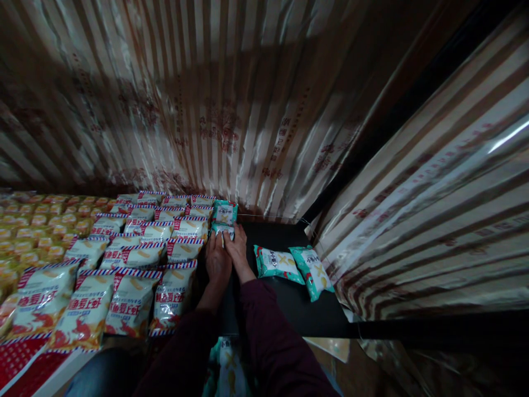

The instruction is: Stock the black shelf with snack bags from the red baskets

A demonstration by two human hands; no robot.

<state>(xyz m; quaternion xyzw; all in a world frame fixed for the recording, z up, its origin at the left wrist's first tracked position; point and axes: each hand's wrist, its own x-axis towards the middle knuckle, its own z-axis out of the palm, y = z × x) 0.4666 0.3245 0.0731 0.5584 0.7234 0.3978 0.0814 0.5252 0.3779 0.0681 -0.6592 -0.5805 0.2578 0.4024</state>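
Two dark sleeves (275, 336) reach in from the bottom, nearest the camera. The left hand (218, 258) and right hand (237, 243) lie side by side, fingers extended over the near teal packet (223, 228); whether they clamp it or only press on it, I cannot tell. That packet lies at the far left part of the black surface, just in front of another teal packet (225, 211) close to the striped curtain (248, 138). Rows of white-and-red packets (144, 256) crowd the left hand's side, leaving little room there. To the right of the right hand, bare black surface (289, 309) opens up, broken by two loose teal packets (296, 267), the outer one near the right edge by the side curtain (433, 220). Farther left lie many small yellow packs (37, 231). Below the surface's near edge, more teal packaging (230, 369) shows between the sleeves.
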